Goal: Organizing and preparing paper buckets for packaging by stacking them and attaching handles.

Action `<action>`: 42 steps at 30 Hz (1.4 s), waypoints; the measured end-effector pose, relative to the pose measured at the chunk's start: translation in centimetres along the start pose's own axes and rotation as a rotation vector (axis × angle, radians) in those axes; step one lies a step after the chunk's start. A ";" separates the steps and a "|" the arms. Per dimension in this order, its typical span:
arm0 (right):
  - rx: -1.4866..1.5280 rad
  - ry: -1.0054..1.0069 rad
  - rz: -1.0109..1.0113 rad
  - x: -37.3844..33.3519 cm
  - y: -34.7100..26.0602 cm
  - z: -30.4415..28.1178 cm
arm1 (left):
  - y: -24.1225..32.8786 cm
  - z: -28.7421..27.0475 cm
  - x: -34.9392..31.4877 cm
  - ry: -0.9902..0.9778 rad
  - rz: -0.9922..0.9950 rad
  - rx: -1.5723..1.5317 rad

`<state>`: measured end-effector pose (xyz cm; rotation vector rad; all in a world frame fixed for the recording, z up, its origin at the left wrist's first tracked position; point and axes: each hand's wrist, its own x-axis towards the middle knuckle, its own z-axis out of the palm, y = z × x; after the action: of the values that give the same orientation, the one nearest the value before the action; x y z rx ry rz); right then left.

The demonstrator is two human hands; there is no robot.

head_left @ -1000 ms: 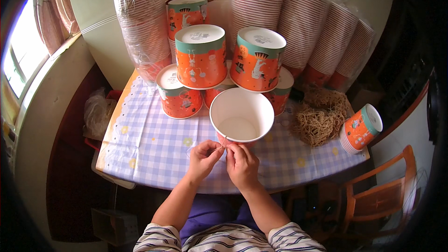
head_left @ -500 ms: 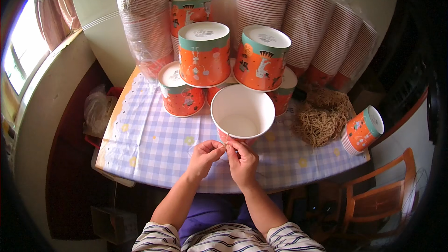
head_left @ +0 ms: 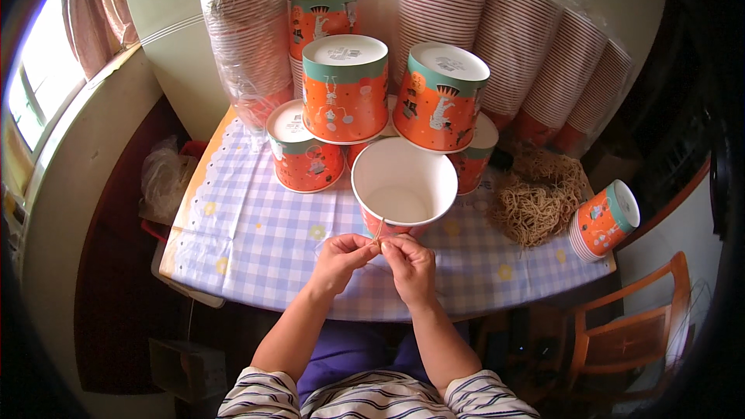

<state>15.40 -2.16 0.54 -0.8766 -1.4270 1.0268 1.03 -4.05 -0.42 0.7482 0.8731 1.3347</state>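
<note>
An upright paper bucket (head_left: 407, 178), white inside and orange outside, stands before me with its mouth tilted my way. At its near rim a thin tan string (head_left: 379, 230) runs down to my fingertips. My left hand (head_left: 341, 257) pinches the string between thumb and forefinger. Close against it, my right hand (head_left: 410, 264) pinches the same string, and the fingertips of both hands nearly touch. Fingers partly cover the string, so I cannot see whether it is knotted. Behind the bucket, upside-down orange and green buckets (head_left: 345, 93) are piled in two levels.
A tangled heap of tan string (head_left: 535, 202) lies on the checked tablecloth (head_left: 264, 264) at right, beside a leaning stack of smaller cups (head_left: 604, 219). Tall plastic-wrapped bucket stacks (head_left: 504, 46) line the back. A wooden chair (head_left: 632, 326) stands at lower right.
Both hands stay together at the bucket's near rim. My right hand has shifted slightly right and its grip on the string has changed a little.
</note>
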 end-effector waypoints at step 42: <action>0.757 0.018 0.732 0.8 1.0 0.2 | -0.4 1.7 0.0 0.302 0.764 0.845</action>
<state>15.09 -1.14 -0.14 -0.8226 -0.5666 1.9257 2.71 -4.08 0.09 1.6832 1.5170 1.7669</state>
